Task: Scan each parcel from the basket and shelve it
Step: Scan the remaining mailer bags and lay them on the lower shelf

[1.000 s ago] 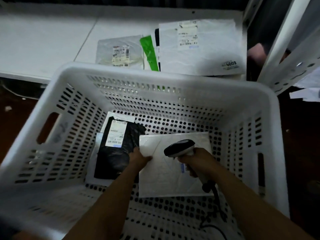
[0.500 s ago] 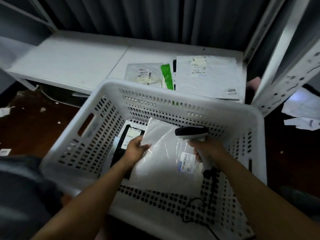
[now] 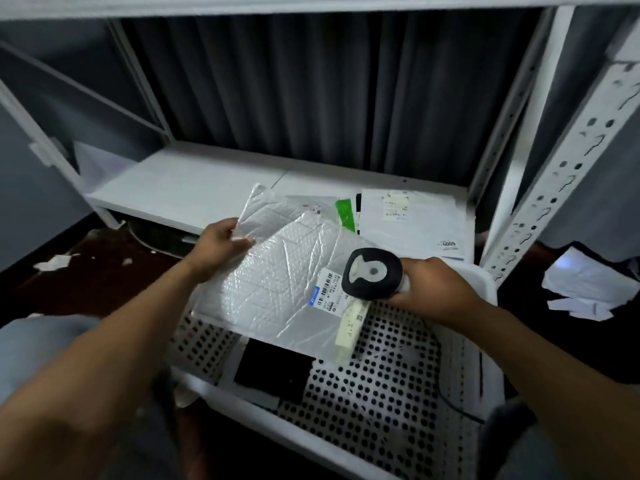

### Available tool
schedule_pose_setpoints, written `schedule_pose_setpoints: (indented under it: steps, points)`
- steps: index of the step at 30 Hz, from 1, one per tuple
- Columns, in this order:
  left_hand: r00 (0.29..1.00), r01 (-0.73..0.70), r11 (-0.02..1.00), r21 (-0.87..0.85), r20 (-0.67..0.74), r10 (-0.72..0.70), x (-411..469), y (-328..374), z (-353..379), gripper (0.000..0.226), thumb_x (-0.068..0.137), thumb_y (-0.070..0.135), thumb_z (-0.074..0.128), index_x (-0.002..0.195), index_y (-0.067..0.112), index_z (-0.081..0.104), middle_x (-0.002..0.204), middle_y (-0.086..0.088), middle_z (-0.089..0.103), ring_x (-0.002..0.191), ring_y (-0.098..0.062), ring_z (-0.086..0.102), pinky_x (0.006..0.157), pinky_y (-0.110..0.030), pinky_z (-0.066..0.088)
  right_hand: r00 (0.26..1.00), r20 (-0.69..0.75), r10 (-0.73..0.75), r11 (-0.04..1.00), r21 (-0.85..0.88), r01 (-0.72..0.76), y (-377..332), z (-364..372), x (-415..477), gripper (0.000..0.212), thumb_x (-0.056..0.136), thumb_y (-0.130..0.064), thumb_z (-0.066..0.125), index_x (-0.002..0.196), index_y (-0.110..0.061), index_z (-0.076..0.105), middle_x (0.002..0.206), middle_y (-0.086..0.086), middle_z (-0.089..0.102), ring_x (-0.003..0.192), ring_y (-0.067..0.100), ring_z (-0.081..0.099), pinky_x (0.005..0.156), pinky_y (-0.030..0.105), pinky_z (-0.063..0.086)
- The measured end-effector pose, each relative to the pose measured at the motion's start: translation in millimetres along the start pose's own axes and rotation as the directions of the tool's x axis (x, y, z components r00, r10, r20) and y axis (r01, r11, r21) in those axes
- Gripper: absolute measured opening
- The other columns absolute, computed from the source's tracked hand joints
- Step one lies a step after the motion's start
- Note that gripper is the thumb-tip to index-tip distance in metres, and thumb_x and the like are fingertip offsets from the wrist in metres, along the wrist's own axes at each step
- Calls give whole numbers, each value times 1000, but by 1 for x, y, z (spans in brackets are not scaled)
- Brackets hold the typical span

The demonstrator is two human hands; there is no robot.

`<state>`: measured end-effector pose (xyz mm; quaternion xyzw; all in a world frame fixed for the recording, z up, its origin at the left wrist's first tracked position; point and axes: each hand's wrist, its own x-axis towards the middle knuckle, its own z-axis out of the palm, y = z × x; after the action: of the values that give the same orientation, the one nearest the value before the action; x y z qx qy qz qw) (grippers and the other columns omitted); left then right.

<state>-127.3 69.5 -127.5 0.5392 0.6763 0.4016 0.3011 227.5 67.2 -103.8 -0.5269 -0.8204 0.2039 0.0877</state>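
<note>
Item under handling: a white bubble-wrap mailer parcel (image 3: 277, 271), flat and rectangular, held in the air above the far-left part of a white perforated plastic basket (image 3: 381, 393). Its long axis runs diagonally, from the far-left corner down to the near-right edge. The broad face is turned up to the camera. The surface is glossy, quilted with small bubbles and crossed by sharp creases. A white printed barcode label (image 3: 329, 292) sits near the right edge, with a cream strip (image 3: 349, 327) along the near-right end.

The left hand (image 3: 221, 244) pinches the parcel's far-left corner, thumb on top. The right hand (image 3: 433, 289) is wrapped round the handle of a black-and-grey handheld barcode scanner (image 3: 374, 273). The scanner's rounded head lies over the label; contact cannot be confirmed. A thin black cable (image 3: 457, 408) trails across the basket's right wall.

Inside the basket, below the parcel, lies a flat black parcel (image 3: 273, 368) on a white sheet.

Beyond the basket, a smooth white shelf board (image 3: 194, 188) carries a large white poly mailer (image 3: 415, 226) marked 4009. Just left of it are a green-striped packet (image 3: 346, 216) and a grey translucent bag (image 3: 311, 202), both partly hidden by the held parcel. A white slotted steel upright (image 3: 568, 174) stands at right, and a dark pleated curtain (image 3: 311, 98) hangs behind. Crumpled white paper scraps (image 3: 588, 289) lie on the dark floor at right
</note>
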Motion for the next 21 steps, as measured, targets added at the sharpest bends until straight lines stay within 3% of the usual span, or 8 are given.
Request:
schedule_pose_setpoints:
  steps: [5, 12, 17, 21]
  points:
    - [1000, -22, 999, 44, 4, 21, 3, 21, -25, 13, 88, -3, 63, 101, -1, 64, 86, -13, 60, 69, -18, 53, 65, -27, 44, 999, -36, 7, 994, 107, -3, -4, -7, -11, 25, 80, -33, 72, 101, -27, 62, 93, -4, 68, 85, 16, 60, 72, 29, 47]
    - [1000, -18, 998, 57, -4, 18, 3, 28, -34, 13, 89, -4, 61, 101, 1, 64, 81, -9, 58, 53, -1, 53, 59, -18, 45, 998, -62, 28, 997, 68, -24, 5, -19, -9, 18, 82, -31, 69, 88, -30, 52, 87, -2, 67, 82, 17, 61, 64, 27, 41]
    - [1000, -6, 998, 58, 6, 5, 5, 29, -38, 15, 89, -5, 61, 103, 1, 63, 84, -11, 59, 55, -1, 55, 57, -16, 46, 998, -59, 24, 998, 61, -20, 7, -22, -9, 30, 81, -30, 69, 70, -36, 41, 73, -11, 58, 75, 13, 58, 55, 23, 36]
    - [1000, -10, 998, 67, 8, 9, 8, 28, -37, 16, 89, -3, 61, 105, -1, 64, 86, -11, 60, 59, -5, 55, 60, -19, 47, 997, -76, 30, 997, 76, -24, 7, -25, -10, 31, 80, -30, 70, 71, -35, 41, 76, -8, 59, 78, 14, 58, 61, 27, 40]
